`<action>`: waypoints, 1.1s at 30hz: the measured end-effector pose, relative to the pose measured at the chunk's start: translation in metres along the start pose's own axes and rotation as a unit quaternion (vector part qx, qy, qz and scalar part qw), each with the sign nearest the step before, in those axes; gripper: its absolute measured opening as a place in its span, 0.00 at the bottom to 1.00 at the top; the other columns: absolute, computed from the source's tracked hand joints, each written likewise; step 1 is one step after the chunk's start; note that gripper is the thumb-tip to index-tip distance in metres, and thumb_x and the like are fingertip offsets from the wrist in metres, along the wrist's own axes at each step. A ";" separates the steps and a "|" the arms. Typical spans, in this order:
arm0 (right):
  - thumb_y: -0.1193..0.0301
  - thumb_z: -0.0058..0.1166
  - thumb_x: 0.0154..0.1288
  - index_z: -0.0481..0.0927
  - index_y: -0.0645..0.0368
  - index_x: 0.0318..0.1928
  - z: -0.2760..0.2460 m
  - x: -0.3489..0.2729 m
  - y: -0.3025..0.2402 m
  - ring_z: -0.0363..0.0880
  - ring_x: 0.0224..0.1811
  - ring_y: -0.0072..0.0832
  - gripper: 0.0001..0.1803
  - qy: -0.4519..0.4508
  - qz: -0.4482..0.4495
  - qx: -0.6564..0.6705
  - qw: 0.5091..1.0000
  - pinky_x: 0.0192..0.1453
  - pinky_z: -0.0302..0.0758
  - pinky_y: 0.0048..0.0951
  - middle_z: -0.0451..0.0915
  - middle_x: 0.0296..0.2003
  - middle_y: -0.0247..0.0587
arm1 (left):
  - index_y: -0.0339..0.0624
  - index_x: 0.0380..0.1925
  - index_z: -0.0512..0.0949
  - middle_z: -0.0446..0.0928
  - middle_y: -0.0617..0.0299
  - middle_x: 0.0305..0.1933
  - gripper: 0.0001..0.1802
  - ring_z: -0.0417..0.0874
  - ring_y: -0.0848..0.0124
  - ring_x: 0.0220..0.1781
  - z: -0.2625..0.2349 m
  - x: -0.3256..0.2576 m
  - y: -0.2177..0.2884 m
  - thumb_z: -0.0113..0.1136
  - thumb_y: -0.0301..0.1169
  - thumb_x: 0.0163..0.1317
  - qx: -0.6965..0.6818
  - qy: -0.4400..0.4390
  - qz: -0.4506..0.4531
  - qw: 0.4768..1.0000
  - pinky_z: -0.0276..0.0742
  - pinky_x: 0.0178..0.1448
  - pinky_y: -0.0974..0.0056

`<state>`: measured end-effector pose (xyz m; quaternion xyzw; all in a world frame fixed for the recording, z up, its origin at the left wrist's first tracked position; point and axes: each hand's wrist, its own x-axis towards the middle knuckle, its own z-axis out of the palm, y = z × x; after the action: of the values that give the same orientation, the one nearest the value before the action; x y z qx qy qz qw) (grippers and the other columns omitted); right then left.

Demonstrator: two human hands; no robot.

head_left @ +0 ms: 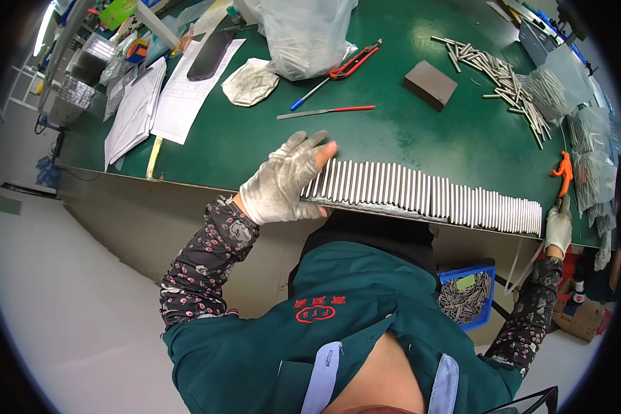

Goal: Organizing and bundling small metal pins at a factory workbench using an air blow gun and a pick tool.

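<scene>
- One grip, the left hand (281,182), has its digits spread apart.
- Metal rods (400,188) stand in a row rightward from it, along the surface (386,134).
- Right hand (559,226) meets an orange tool (564,172) ahead; whether clamped, I cannot tell.

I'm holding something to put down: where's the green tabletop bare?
Between the brown block and the row of metal pins; farther back, between the red-handled tool and the loose pins. It's crowded left, with papers, and far right, with bagged pins.
</scene>
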<state>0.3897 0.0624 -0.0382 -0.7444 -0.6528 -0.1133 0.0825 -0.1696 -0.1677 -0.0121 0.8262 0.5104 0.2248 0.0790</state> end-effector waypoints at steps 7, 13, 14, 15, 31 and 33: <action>0.64 0.37 0.64 0.63 0.49 0.62 -0.003 -0.001 -0.003 0.74 0.47 0.53 0.25 0.001 0.005 0.013 1.000 0.48 0.71 0.47 0.74 0.48 0.56 | 0.54 0.65 0.57 0.58 0.55 0.67 0.42 0.56 0.53 0.70 -0.004 0.002 0.003 0.42 0.64 0.56 0.123 -0.112 0.062 0.984 0.39 0.72 0.50; 0.63 0.37 0.65 0.63 0.49 0.61 0.000 -0.003 0.001 0.74 0.47 0.53 0.24 0.016 -0.004 0.025 1.000 0.48 0.71 0.47 0.74 0.48 0.57 | 0.54 0.65 0.56 0.57 0.57 0.68 0.46 0.56 0.57 0.70 -0.009 -0.002 0.002 0.58 0.57 0.46 0.118 -0.115 0.053 0.985 0.41 0.73 0.50; 0.63 0.37 0.65 0.64 0.50 0.61 -0.004 -0.004 -0.003 0.74 0.47 0.53 0.24 0.004 0.008 0.017 1.000 0.48 0.71 0.47 0.74 0.48 0.57 | 0.54 0.65 0.56 0.57 0.57 0.68 0.47 0.56 0.56 0.70 -0.009 0.000 0.003 0.59 0.56 0.45 0.116 -0.120 0.049 0.985 0.41 0.73 0.50; 0.63 0.37 0.65 0.64 0.50 0.61 -0.007 -0.004 -0.005 0.74 0.47 0.53 0.24 -0.007 0.020 0.008 1.000 0.48 0.71 0.47 0.74 0.48 0.57 | 0.54 0.65 0.56 0.57 0.56 0.68 0.47 0.56 0.56 0.70 -0.010 0.002 0.003 0.60 0.56 0.44 0.114 -0.125 0.046 0.984 0.41 0.73 0.50; 0.62 0.38 0.62 0.64 0.47 0.61 -0.024 -0.017 -0.027 0.76 0.45 0.50 0.25 -0.004 0.039 0.021 0.999 0.46 0.73 0.46 0.75 0.47 0.55 | 0.46 0.64 0.57 0.57 0.53 0.68 0.46 0.56 0.56 0.70 0.004 0.056 0.029 0.52 0.60 0.50 0.109 -0.179 0.120 0.971 0.43 0.72 0.47; 0.63 0.39 0.62 0.65 0.47 0.61 -0.025 -0.018 -0.028 0.77 0.44 0.49 0.25 0.000 0.042 0.012 0.999 0.45 0.74 0.45 0.75 0.46 0.54 | 0.46 0.64 0.57 0.57 0.53 0.67 0.46 0.57 0.55 0.69 0.000 0.052 0.026 0.51 0.61 0.50 0.118 -0.177 0.122 0.970 0.42 0.72 0.47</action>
<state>0.3580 0.0419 -0.0198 -0.7705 -0.6220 -0.1014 0.0961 -0.1293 -0.1345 0.0126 0.9122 0.4070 0.0214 0.0422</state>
